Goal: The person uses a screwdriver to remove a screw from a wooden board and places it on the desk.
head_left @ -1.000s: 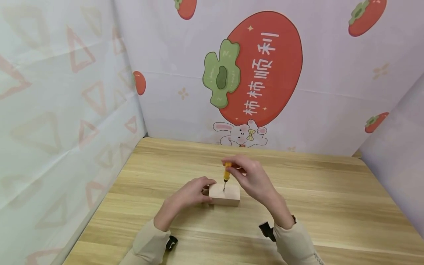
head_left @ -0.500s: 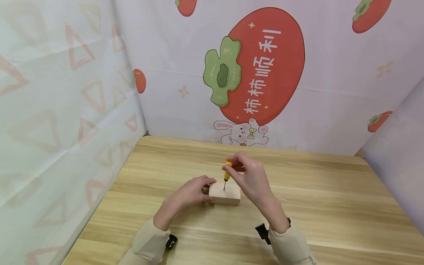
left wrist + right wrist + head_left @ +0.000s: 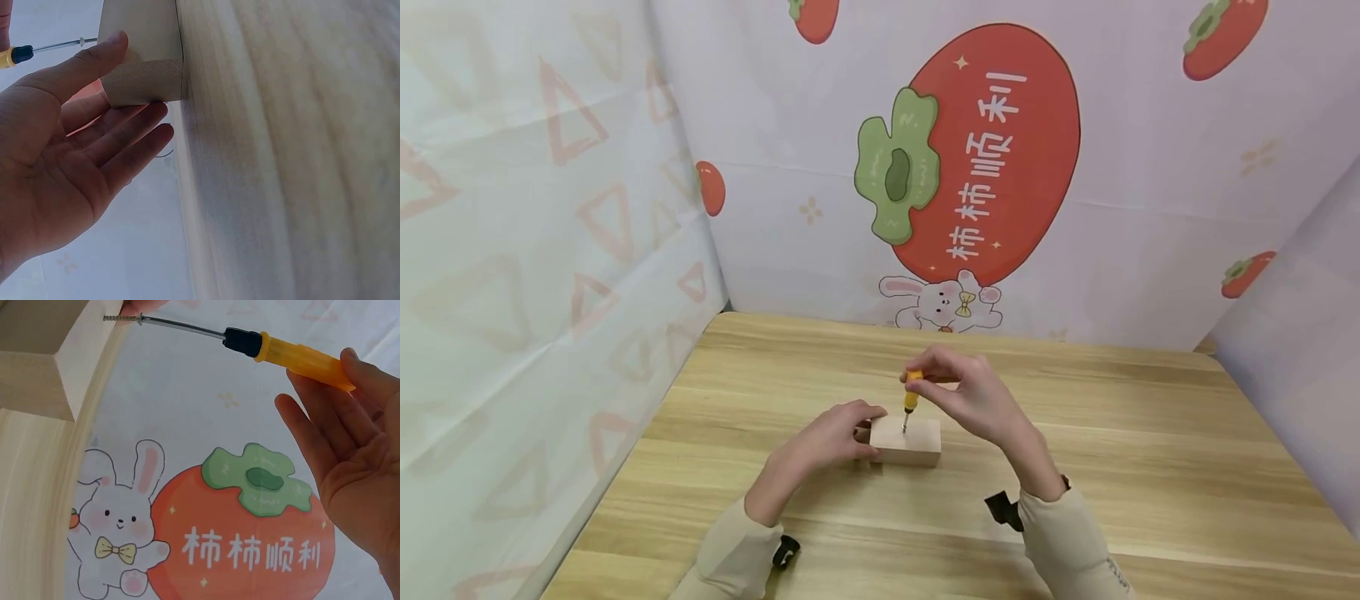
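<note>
In the head view the only writing I can read is 柿柿顺利, white characters turned sideways on the large red fruit print with a green leafy cap. Some small marking on my right beige sleeve is too tiny to make out. The white printed cloth backdrop hangs behind the pale wood-grain table, with a pale cloth side panel of faded triangles on my left. A white cartoon rabbit is printed just under the fruit. Near the table's middle lies the light, plain rectangular wooden block, its left end pinched between thumb and fingers of my left hand. My right hand holds the yellow-handled screwdriver with a black collar, slightly tilted, its tip over the block's top.

In the left wrist view, my thumb presses one side of the block while my fingers lie along the other, partly hidden behind it; the upper part of the block is cut off, and so is most of the screwdriver's handle.

In the right wrist view, 柿柿顺利 reads upright. My thumb and fingers pinch the handle's end. The shaft meets the head of a thin threaded metal screw, which stands out from the block's top face; the block is cut off by the frame's edge.
</note>
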A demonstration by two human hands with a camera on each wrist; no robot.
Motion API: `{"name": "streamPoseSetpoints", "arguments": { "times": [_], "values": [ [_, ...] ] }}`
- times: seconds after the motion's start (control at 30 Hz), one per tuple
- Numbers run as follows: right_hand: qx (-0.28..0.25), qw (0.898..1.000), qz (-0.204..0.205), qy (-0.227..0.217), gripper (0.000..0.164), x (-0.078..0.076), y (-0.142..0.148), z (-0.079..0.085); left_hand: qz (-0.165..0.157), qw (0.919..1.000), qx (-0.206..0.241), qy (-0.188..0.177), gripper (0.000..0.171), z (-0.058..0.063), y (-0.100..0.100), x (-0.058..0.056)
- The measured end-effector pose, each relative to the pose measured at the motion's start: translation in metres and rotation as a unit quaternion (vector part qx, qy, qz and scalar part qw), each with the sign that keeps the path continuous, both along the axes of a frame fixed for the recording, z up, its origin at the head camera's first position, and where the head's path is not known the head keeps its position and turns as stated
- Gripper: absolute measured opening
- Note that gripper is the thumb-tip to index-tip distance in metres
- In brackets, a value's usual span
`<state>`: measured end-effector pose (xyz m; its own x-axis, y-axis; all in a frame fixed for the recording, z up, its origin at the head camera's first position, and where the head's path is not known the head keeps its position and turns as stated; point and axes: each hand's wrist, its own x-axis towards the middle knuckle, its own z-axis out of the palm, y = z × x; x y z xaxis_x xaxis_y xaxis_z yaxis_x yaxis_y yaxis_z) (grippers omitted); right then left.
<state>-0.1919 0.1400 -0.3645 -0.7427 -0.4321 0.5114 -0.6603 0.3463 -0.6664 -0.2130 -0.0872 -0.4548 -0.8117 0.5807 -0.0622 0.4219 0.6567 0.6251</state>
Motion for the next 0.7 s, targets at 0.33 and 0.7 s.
{"name": "streamPoseSetpoints", "arguments": {
  "times": [0.33,0.7],
  "values": [
    [0.024,0.988,-0.119,0.1,0.026,0.01,-0.014,-0.005,0.002,1.0,0.0,-0.002,0.057,0.001,0.001,0.001],
    [0.035,0.995,-0.072,0.06,0.024,0.011,-0.011,0.004,0.004,1.0,0.0,-0.001,0.057,-0.001,-0.001,0.0]
  ]
}}
